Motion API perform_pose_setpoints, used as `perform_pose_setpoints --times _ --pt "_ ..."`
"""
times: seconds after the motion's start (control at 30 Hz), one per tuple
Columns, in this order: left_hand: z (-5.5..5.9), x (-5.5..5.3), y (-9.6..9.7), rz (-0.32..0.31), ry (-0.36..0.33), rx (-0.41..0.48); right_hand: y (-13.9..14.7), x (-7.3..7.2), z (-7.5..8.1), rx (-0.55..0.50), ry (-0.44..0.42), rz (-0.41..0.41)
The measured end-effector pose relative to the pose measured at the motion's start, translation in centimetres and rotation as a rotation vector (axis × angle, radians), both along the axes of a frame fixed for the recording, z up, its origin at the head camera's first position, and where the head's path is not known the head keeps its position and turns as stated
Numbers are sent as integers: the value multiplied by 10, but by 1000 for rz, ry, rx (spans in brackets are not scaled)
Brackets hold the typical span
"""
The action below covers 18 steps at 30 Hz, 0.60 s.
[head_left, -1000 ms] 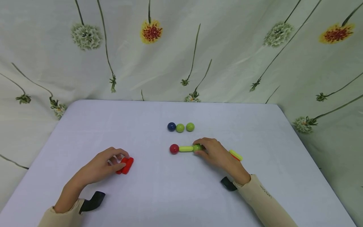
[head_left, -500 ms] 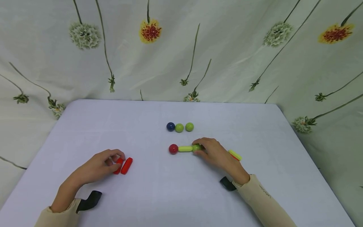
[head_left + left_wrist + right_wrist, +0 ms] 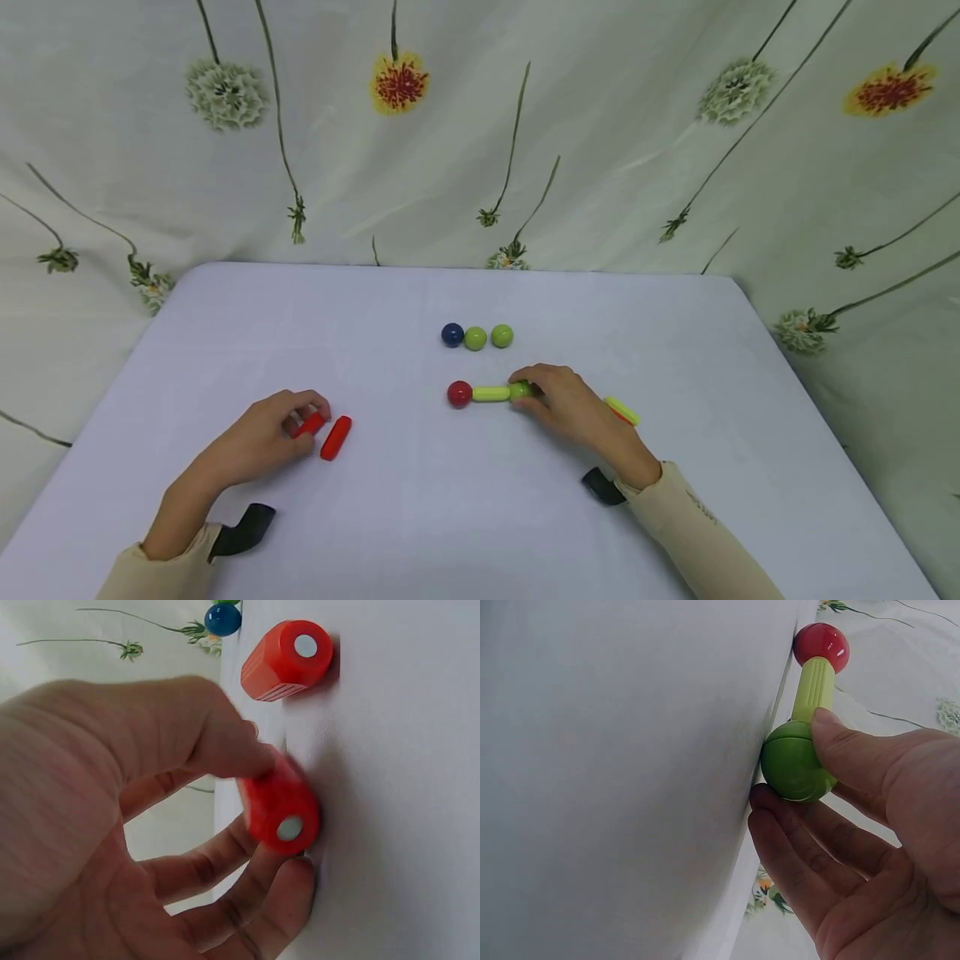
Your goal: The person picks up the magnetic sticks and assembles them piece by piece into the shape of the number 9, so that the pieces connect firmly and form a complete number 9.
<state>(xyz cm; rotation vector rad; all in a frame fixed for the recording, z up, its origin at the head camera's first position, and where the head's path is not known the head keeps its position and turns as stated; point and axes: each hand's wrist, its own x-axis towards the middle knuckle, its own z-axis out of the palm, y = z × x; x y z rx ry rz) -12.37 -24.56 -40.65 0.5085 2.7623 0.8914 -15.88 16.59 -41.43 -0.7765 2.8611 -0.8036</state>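
My left hand (image 3: 258, 437) pinches a red magnetic rod (image 3: 279, 799) between thumb and fingers, close over the table at the left. The rod's end shows a round silvery magnet in the left wrist view. A second red rod (image 3: 336, 438) lies just to the right of that hand. Toward the middle, my right hand (image 3: 570, 408) holds a green ball (image 3: 791, 765) with thumb and fingertips. From this ball a yellow-green rod (image 3: 491, 394) runs left to a red ball (image 3: 460, 394), the three joined in a line on the table.
Behind the joined pieces sit a dark blue ball (image 3: 452, 335) and two green balls (image 3: 476, 337). A yellow-green rod (image 3: 622, 410) lies beside the right wrist, with a red one (image 3: 618, 414) partly hidden next to it. A flowered cloth (image 3: 600, 167) hangs beyond the white table (image 3: 420, 517).
The left hand has drawn one red rod leftward, away from the other, and tilted it. The right hand and the joined pieces stay put.
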Motion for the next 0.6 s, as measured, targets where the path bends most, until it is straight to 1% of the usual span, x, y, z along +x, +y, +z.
perform_pose_setpoints --times 0.17,0.33,0.47,0.6 --pt "1 -3 1 42 1 -23 1 -1 1 9 1 7" --pt "5 -2 3 86 2 0 1 -2 2 5 9 14" --pt "8 -1 3 104 -6 17 1 -2 2 1 9 21" --pt "10 0 3 123 10 20 1 -2 1 2 7 22"
